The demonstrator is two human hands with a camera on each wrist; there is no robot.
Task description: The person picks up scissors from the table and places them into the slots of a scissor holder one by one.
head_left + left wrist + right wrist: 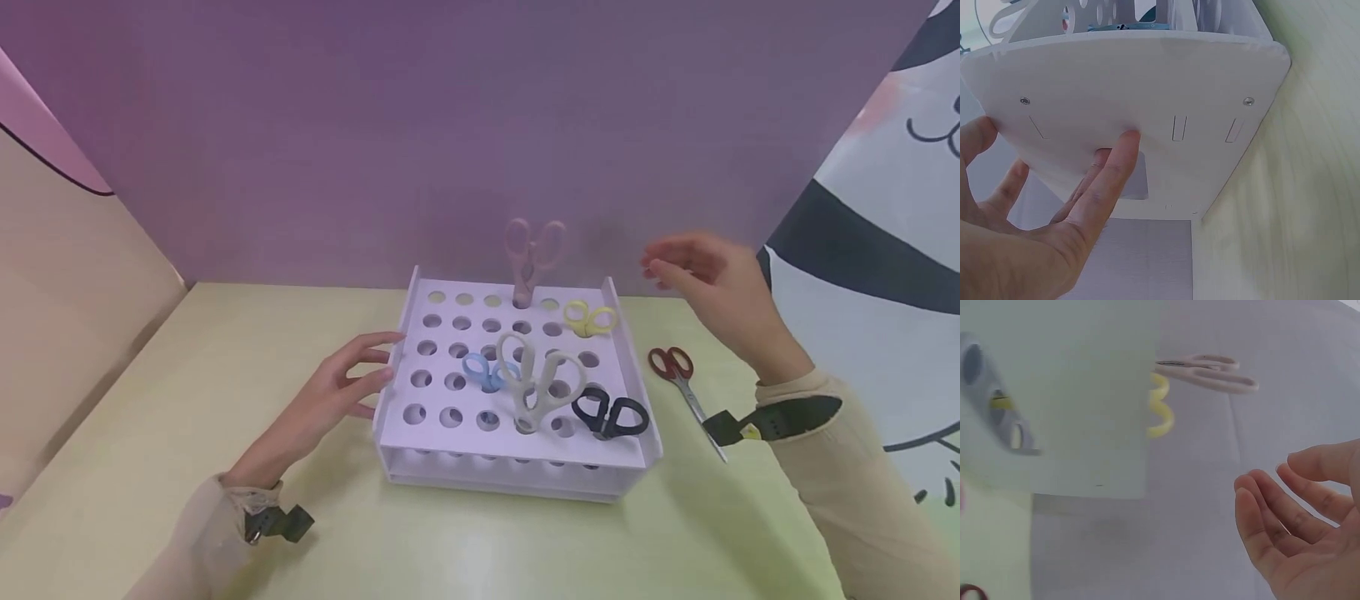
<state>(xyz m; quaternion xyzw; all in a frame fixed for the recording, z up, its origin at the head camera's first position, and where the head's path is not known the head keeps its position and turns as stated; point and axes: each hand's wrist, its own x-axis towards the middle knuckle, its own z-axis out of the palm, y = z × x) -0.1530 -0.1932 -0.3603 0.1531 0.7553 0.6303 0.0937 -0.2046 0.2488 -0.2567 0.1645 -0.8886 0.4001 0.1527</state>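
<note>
A white rack (pixel 442 432) with rows of round holes stands on the table. My left hand (pixel 341 379) touches its left side panel (pixel 1210 81), fingers spread and fairly straight, around a cutout in the left wrist view. To the right of the rack my right hand (pixel 712 283) is raised, fingers loosely bent with nothing in them. Upright in the holes are pink scissors (pixel 522 267), yellow scissors (pixel 577 325), small blue scissors (pixel 489 379), large white scissors (pixel 528 408) and black scissors (pixel 607 429). Their blades are mostly hidden inside the rack.
Red-handled scissors (pixel 684 387) lie on the table (pixel 300 550) at the rack's right, below my right hand. A purple-grey wall (pixel 337 167) rises close behind the rack. A panel with a cartoon picture (pixel 855 292) borders the right side.
</note>
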